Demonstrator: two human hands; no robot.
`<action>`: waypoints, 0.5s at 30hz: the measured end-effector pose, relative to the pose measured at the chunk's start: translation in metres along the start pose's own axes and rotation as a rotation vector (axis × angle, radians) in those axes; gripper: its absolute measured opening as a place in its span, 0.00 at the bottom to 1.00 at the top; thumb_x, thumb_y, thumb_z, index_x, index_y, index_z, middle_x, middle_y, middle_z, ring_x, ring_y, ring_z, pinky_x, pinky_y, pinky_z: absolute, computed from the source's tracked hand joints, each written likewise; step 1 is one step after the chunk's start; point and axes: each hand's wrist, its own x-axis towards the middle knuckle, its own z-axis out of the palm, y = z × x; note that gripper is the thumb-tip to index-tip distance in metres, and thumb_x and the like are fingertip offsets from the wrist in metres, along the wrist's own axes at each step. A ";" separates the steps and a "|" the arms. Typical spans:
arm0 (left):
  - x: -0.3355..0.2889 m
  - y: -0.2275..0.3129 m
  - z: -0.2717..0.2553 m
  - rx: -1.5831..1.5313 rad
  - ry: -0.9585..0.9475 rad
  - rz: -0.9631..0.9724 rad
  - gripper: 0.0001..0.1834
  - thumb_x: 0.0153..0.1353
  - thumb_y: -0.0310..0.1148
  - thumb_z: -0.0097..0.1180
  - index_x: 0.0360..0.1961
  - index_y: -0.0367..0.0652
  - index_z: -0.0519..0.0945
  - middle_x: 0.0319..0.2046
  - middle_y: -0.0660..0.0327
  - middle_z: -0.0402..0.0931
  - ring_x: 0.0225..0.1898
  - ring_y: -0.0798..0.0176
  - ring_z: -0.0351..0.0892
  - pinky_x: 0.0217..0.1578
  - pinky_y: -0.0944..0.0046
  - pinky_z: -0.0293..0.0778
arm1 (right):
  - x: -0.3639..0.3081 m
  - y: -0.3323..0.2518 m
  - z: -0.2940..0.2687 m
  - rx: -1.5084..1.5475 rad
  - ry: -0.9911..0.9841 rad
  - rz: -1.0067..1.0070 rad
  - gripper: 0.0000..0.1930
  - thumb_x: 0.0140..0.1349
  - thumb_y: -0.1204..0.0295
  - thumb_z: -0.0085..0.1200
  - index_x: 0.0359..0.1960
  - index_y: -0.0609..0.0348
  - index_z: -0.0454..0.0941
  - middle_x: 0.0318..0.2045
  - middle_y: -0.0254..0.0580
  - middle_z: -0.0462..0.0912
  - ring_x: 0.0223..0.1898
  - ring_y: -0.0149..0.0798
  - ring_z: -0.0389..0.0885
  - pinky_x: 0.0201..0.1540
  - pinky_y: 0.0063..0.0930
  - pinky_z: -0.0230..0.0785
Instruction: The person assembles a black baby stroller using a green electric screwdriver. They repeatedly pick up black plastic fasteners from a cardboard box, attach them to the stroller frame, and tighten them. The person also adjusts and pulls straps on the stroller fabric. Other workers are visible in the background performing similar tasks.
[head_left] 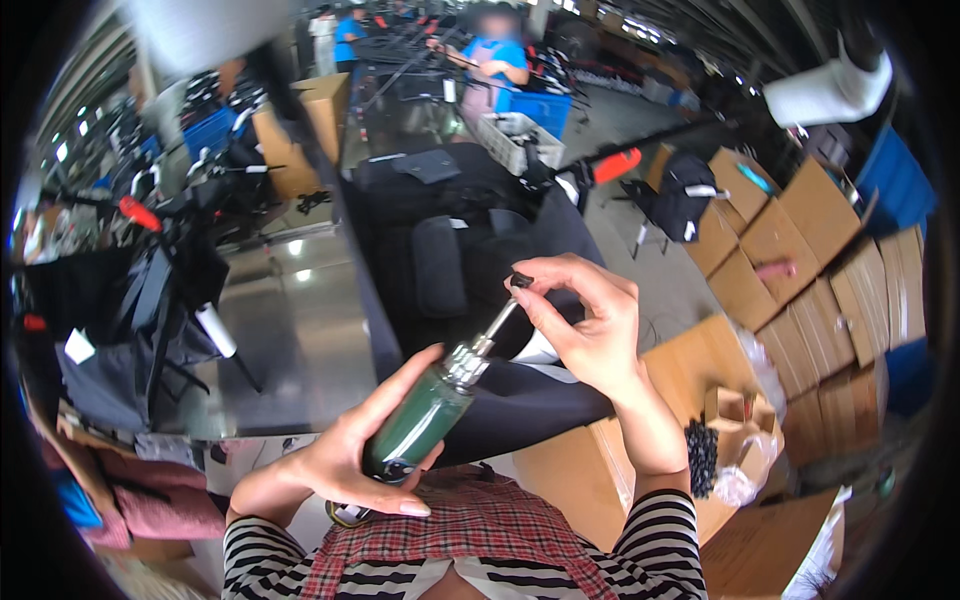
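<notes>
My left hand (375,450) is wrapped round the green body of a cylindrical power screwdriver (425,420), which tilts up and to the right. From its silver chuck a thin metal bit points at my right hand (590,320). Thumb and forefinger there pinch a small black part (520,281) at the tip of the bit; whether it sits on the bit is too small to tell. Behind and beyond both hands lies a large black fabric piece with padded panels (440,265), spread open like a stroller seat or carrier.
A shiny metal table (290,320) bears black frames with red tabs at left. Cardboard boxes (790,240) stack at right. Closer in, an open carton holds small black parts (702,455). A co-worker in blue (495,65) stands at the far side near a white crate (520,140).
</notes>
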 end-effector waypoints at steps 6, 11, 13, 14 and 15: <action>-0.034 0.001 -0.004 -0.049 0.093 0.055 0.69 0.48 0.27 0.79 0.79 0.51 0.37 0.41 0.60 0.77 0.33 0.73 0.76 0.34 0.70 0.74 | 0.020 -0.023 0.037 -0.033 -0.048 -0.135 0.13 0.55 0.86 0.64 0.43 0.64 0.83 0.31 0.42 0.85 0.30 0.32 0.85 0.32 0.22 0.76; -0.046 0.000 -0.013 -0.152 0.072 0.084 0.69 0.49 0.25 0.77 0.79 0.51 0.35 0.41 0.59 0.77 0.31 0.71 0.77 0.33 0.69 0.74 | 0.024 -0.031 0.052 -0.207 -0.041 -0.302 0.12 0.55 0.86 0.64 0.42 0.68 0.82 0.34 0.48 0.87 0.33 0.36 0.87 0.37 0.25 0.78; -0.049 0.000 -0.018 -0.247 0.031 0.090 0.68 0.49 0.25 0.76 0.79 0.51 0.34 0.41 0.59 0.77 0.30 0.70 0.78 0.32 0.68 0.75 | 0.025 -0.034 0.056 -0.201 -0.023 -0.331 0.12 0.55 0.87 0.64 0.42 0.69 0.82 0.34 0.48 0.87 0.33 0.37 0.87 0.36 0.26 0.78; -0.051 -0.001 -0.020 -0.300 0.006 0.098 0.68 0.49 0.24 0.76 0.79 0.50 0.34 0.41 0.59 0.77 0.30 0.70 0.78 0.32 0.68 0.75 | 0.026 -0.036 0.058 -0.198 -0.015 -0.345 0.12 0.54 0.87 0.64 0.41 0.69 0.82 0.34 0.48 0.87 0.32 0.38 0.87 0.36 0.26 0.79; -0.053 -0.001 -0.021 -0.354 -0.016 0.104 0.68 0.49 0.24 0.75 0.79 0.50 0.34 0.41 0.58 0.77 0.30 0.69 0.79 0.32 0.67 0.75 | 0.027 -0.038 0.061 -0.199 0.028 -0.394 0.12 0.53 0.87 0.64 0.41 0.69 0.82 0.32 0.47 0.86 0.30 0.38 0.86 0.33 0.26 0.77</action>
